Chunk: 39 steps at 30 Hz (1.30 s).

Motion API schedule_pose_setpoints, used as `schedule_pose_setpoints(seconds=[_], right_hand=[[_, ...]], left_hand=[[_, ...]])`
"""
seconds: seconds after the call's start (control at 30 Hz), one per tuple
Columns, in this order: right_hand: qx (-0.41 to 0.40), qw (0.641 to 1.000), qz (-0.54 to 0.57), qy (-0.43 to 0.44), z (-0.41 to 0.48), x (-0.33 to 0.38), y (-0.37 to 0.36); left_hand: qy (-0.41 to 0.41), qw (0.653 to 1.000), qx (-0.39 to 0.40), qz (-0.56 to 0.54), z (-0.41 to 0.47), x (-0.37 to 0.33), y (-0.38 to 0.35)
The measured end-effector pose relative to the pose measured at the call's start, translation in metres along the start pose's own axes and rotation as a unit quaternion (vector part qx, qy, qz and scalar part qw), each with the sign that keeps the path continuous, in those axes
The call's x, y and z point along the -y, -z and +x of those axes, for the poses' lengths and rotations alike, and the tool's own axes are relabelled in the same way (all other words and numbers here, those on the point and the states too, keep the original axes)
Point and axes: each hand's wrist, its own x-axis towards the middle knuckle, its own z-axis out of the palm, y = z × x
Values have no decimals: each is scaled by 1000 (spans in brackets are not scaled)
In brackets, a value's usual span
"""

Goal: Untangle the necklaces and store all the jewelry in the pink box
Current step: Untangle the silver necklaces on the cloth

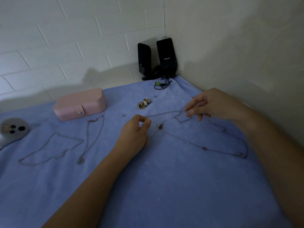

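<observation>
Task is partly done. A looped necklace and a second necklace lie separated on the blue towel, left of the hands. The left hand and right hand each pinch a strand of the tangled chains, which are drawn apart at centre-right and appear not yet freed. A heap of small jewelry lies loose beyond. The pink box sits closed at far left. Judgement: untangling is well advanced, and all storage is still to do.

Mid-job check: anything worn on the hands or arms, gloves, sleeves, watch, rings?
Nothing worn shows. Left hand and right hand are ungloved, no rings visible in the dim light; both forearms are bare to the frame edge, without sleeve, watch or bracelet.
</observation>
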Motion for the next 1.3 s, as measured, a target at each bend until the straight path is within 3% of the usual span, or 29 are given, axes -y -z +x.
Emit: schedule_pose_setpoints(seconds=[0.23,0.43,0.53,0.67,0.83,0.93,1.03,1.1,1.3], right_hand=[[-52,998,25,16,0,0,1],[-43,999,5,21,4,0,-8],[-31,999,-1,14,5,-1,-12],[-97,993,-17,69,3,8,-21],[24,989,74,123,-8,36,-55],[0,982,99,163,-14,46,-63],[-41,977,62,198,-18,48,-67],[-27,979,23,200,-19,47,-74],[-6,983,-58,176,-20,48,-97]], left_hand=[[3,997,-18,-78,1,-3,7],[59,961,49,-266,-2,-9,12],[63,948,71,-304,-4,-11,13],[61,942,86,-319,-5,-13,14],[72,933,102,-338,-4,-17,16],[113,905,120,-392,-2,-17,19],[140,863,152,-461,1,-14,21],[143,842,172,-491,3,-11,22],[132,829,204,-504,5,-8,23]])
